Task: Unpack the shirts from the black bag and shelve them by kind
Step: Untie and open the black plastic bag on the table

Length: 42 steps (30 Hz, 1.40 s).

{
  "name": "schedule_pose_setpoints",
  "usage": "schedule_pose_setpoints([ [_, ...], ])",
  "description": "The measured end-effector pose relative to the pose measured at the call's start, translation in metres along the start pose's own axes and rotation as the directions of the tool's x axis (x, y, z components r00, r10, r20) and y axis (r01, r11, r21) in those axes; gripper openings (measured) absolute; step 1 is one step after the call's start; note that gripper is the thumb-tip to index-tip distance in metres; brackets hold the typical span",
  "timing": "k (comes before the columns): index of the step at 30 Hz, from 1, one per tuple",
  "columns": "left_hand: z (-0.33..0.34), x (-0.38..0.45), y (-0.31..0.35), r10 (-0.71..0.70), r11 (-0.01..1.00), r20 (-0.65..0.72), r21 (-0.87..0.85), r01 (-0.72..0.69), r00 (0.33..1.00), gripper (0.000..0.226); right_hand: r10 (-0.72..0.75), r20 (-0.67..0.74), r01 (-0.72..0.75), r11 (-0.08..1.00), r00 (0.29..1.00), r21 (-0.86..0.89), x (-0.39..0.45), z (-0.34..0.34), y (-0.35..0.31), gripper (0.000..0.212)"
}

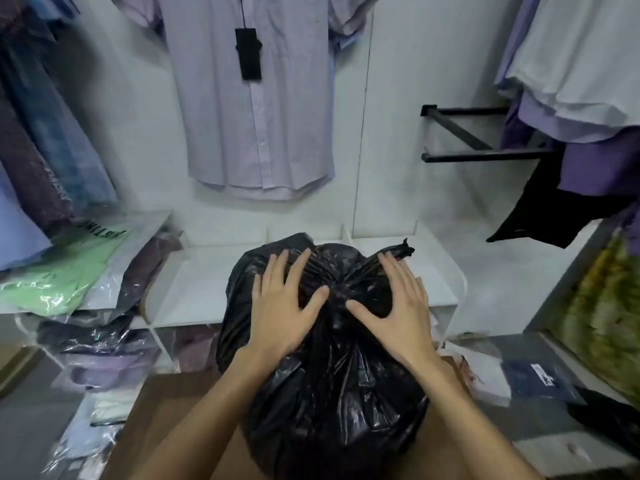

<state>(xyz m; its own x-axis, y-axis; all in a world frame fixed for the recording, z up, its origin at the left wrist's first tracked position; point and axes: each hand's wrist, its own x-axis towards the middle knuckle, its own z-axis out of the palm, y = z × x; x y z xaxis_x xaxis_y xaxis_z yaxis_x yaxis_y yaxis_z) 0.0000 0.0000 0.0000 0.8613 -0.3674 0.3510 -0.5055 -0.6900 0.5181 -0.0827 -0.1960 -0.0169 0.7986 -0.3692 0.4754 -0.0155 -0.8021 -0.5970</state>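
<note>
While knotted, the glossy black plastic bag [332, 358] stands before the white shelf [194, 292].
Left hand [282, 306] and right hand [398, 311] lie spread flat on it, gripping nothing; forced tearing could spill shirts.

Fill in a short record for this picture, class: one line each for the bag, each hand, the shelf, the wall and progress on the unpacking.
bag: black bag, still gathered shut at its top, standing on a brown surface
left hand: flat on the bag, fingers spread
right hand: flat on the bag, fingers spread
shelf: white shelf behind the bag; green packaged shirt at its left end
wall: pale short-sleeved shirt hanging with a black tag
progress: nothing taken out of the bag yet
</note>
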Motion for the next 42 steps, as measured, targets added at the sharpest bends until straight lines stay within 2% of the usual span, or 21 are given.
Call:
schedule_pose_setpoints([
  [5,0.024,-0.019,-0.016,0.066,0.997,-0.004,0.033,-0.066,0.998,0.063,0.034,0.081,-0.037,0.999,0.996,0.036,-0.026,0.021,0.014,0.078],
  [8,0.034,0.007,-0.024,0.196,0.981,0.008,-0.017,-0.195,0.981,0.046,-0.007,0.156,0.004,1.0,0.988,0.016,-0.007,0.027,0.01,0.067],
  [10,0.038,0.028,-0.028,0.262,0.963,0.162,-0.11,-0.246,0.951,0.05,-0.007,0.278,0.022,0.998,0.961,-0.052,0.007,0.031,0.001,0.074],
  [12,0.041,0.048,-0.031,0.311,0.95,0.34,-0.1,-0.294,0.888,0.062,0.038,0.383,0.034,0.983,0.923,-0.178,0.019,0.038,-0.003,0.093],
  [14,0.045,0.067,-0.033,0.35,0.927,0.435,-0.03,-0.375,0.83,0.064,0.095,0.412,0.034,0.955,0.906,-0.296,0.027,0.045,-0.003,0.105],
  [16,0.047,0.078,-0.029,0.35,0.887,0.494,0.099,-0.452,0.796,0.059,0.146,0.43,0.016,0.937,0.891,-0.35,0.03,0.048,-0.002,0.104],
  [18,0.046,0.082,-0.026,0.356,0.789,0.55,0.257,-0.558,0.756,0.049,0.168,0.46,0.014,0.93,0.872,-0.366,0.029,0.048,0.0,0.089],
  [20,0.043,0.088,-0.025,0.39,0.682,0.601,0.321,-0.658,0.697,0.041,0.174,0.485,0.019,0.93,0.857,-0.368,0.022,0.045,0.0,0.075],
  [22,0.036,0.098,-0.026,0.428,0.62,0.655,0.288,-0.73,0.623,0.038,0.157,0.497,0.033,0.936,0.854,-0.351,0.013,0.043,-0.001,0.061],
  [24,0.028,0.109,-0.027,0.461,0.586,0.692,0.234,-0.776,0.556,0.03,0.098,0.47,0.066,0.945,0.877,-0.321,0.001,0.044,-0.001,0.034],
  [26,0.024,0.118,-0.028,0.501,0.553,0.684,0.218,-0.804,0.53,0.023,0.042,0.415,0.089,0.953,0.909,-0.291,-0.009,0.047,-0.003,0.026],
  [28,0.021,0.126,-0.032,0.548,0.553,0.633,0.216,-0.805,0.547,0.019,-0.016,0.35,0.115,0.958,0.936,-0.264,-0.018,0.049,-0.004,0.02],
  [31,0.014,0.14,-0.038,0.538,0.622,0.572,0.226,-0.75,0.619,0.015,-0.082,0.293,0.154,0.96,0.952,-0.234,-0.029,0.045,-0.003,0.018],
  [35,0.005,0.159,-0.051,0.468,0.733,0.482,0.257,-0.63,0.741,0.008,-0.121,0.329,0.199,0.956,0.937,-0.214,-0.039,0.029,-0.006,0.022],
  [37,0.004,0.162,-0.052,0.422,0.746,0.48,0.298,-0.596,0.769,0.008,-0.115,0.398,0.224,0.945,0.91,-0.239,-0.04,0.02,-0.01,0.024],
  [38,0.006,0.16,-0.05,0.426,0.713,0.506,0.323,-0.623,0.75,0.013,-0.082,0.432,0.214,0.94,0.898,-0.266,-0.037,0.018,-0.013,0.026],
  [39,0.007,0.157,-0.045,0.458,0.66,0.547,0.319,-0.68,0.701,0.022,-0.034,0.44,0.176,0.941,0.897,-0.287,-0.031,0.017,-0.017,0.029],
  [40,0.008,0.154,-0.039,0.507,0.61,0.6,0.257,-0.749,0.619,0.032,0.017,0.426,0.122,0.947,0.905,-0.297,-0.023,0.018,-0.022,0.036],
  [42,0.006,0.15,-0.029,0.537,0.576,0.725,0.058,-0.815,0.431,0.043,0.07,0.397,0.059,0.951,0.915,-0.303,-0.007,0.025,-0.034,0.063],
])
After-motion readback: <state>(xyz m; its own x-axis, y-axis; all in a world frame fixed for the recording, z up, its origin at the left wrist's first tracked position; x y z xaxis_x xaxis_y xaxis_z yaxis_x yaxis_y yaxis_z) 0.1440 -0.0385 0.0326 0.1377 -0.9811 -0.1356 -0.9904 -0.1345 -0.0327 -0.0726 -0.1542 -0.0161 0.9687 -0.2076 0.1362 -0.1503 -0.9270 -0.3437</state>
